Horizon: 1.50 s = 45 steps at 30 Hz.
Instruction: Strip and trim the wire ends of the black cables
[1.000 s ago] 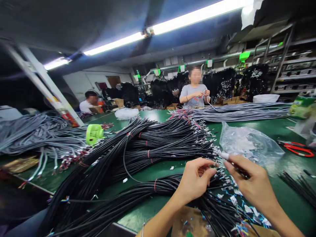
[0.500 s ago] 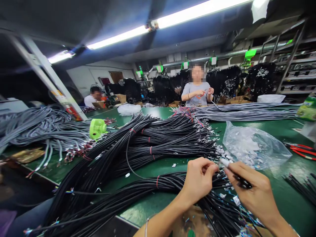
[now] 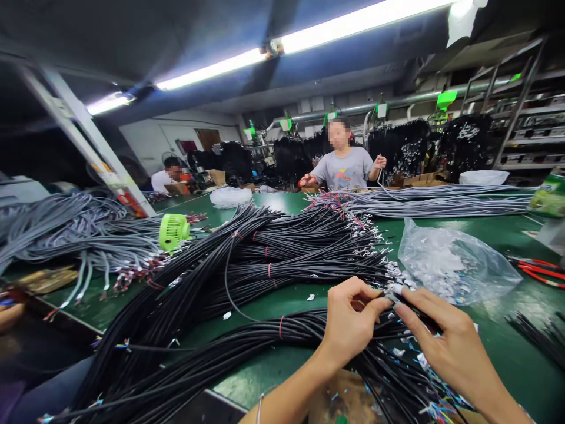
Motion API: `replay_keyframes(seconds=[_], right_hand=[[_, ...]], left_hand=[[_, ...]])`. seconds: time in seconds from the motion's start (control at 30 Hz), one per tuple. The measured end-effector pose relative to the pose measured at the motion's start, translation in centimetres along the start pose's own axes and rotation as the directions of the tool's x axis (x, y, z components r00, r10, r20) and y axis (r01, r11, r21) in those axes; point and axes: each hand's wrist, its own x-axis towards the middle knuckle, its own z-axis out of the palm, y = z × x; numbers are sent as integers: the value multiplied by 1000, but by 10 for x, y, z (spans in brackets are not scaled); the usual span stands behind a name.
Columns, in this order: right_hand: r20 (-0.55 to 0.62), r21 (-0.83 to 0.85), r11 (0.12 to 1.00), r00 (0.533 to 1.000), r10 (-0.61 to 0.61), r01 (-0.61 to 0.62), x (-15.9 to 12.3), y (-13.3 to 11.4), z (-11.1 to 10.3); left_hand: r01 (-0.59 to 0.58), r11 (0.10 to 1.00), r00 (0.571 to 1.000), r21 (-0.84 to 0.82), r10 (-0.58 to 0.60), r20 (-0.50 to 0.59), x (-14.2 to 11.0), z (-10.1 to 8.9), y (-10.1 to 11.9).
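My left hand (image 3: 353,315) is closed in a pinch, its thumb and forefinger on a small cable end (image 3: 385,295) that the fingers mostly hide. Facing it, my right hand (image 3: 450,335) is closed round a dark tool (image 3: 426,318), whose kind I cannot make out. The fingertips of both hands nearly meet. Beneath them lies a bundle of black cables (image 3: 260,330) tied with a red band, its colored wire ends (image 3: 435,383) spilling out below my right hand. Behind, more tied black cables (image 3: 304,268) are heaped, white scraps at their ends.
A clear plastic bag (image 3: 454,259) of white scraps lies beyond my right hand, with red-handled pliers (image 3: 541,271) to its right. Grey cables (image 3: 441,200) run along the far side. A green fan (image 3: 173,231) stands left. A co-worker (image 3: 346,168) faces me across the green table (image 3: 498,330).
My right hand has turned slightly and drawn closer to the left fingertips; the white piece at its fingers shows less. The co-worker opposite has spread both hands apart.
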Motion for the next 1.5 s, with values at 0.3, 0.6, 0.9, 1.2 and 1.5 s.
replay_keyframes(seconds=[0.3,0.6,0.9,1.2,1.5], right_hand=[[-37,-79,997,999,-5,2,-3,1,1],[-1,-14,1000,1000,20,-20,4,6,-11],[13,237,971,1000,-18,15,3,3,-24],[-7,235,937,964,-265,259,-1,23,-14],[-111,183,956,971,-214,231,-3,15,-1]], left_hand=[[-42,996,999,84,40,16,-3,0,-2],[116,992,939,-48,-94,329,6,-7,2],[313,924,765,-218,-109,634,9,-11,-1],[472,862,634,-184,-187,751,8,-14,0],[610,729,577,-310,-141,804,15,-11,-10]])
